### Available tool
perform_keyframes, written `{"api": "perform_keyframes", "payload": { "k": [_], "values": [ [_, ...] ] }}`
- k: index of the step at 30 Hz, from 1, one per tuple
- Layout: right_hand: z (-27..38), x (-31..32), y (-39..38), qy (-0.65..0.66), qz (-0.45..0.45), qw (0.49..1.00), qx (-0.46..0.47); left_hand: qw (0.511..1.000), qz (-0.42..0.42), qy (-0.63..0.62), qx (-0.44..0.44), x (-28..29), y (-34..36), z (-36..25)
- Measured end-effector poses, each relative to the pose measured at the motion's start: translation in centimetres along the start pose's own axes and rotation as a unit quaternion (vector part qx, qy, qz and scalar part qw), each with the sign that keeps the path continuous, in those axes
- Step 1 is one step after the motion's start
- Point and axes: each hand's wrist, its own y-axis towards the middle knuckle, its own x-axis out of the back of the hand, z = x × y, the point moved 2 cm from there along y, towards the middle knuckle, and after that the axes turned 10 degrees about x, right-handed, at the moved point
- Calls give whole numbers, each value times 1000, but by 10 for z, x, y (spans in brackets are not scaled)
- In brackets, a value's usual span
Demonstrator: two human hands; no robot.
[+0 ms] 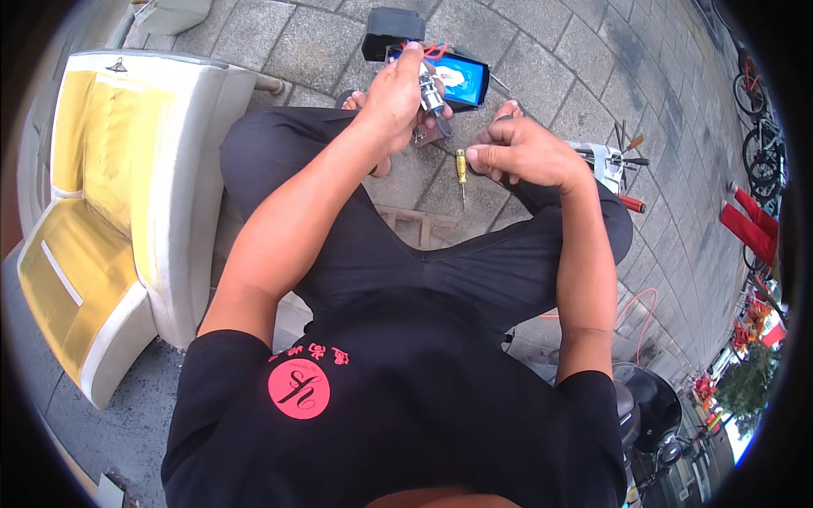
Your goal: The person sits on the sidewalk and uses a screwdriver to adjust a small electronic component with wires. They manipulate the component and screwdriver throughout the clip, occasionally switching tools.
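Observation:
My left hand is closed around a shiny metal cylindrical part, holding it up just in front of a blue box. My right hand hovers over my right shin with thumb and fingers drawn together; what they hold, if anything, is hidden. Just left of its thumb tip is a screwdriver with a yellow see-through handle, its thin shaft pointing toward me. The whole handle shows, and I cannot tell whether the thumb touches it. Below the metal part, a small brownish flat piece is partly hidden by my left fingers.
The blue-lined box sits on the paving with red and blue wires and a black case. A yellow and white seat stands left. Right of my knee are a white holder with tools and a red-handled tool.

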Motion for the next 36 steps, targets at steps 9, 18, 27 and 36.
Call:
{"api": "perform_keyframes", "payload": {
  "k": [9,18,27,36],
  "values": [
    [-226,-8,137,-163,16,948,-273,996,0,-67,61,3,9,-2],
    [-330,-100,183,-284,-24,937,-201,982,-6,-133,136,-12,-5,-13],
    [-243,-23,171,-221,-1,962,-161,982,-22,-149,111,-18,5,-10],
    [-219,3,134,-272,-142,942,-139,982,-44,-152,104,-24,6,-20]
  ]
}}
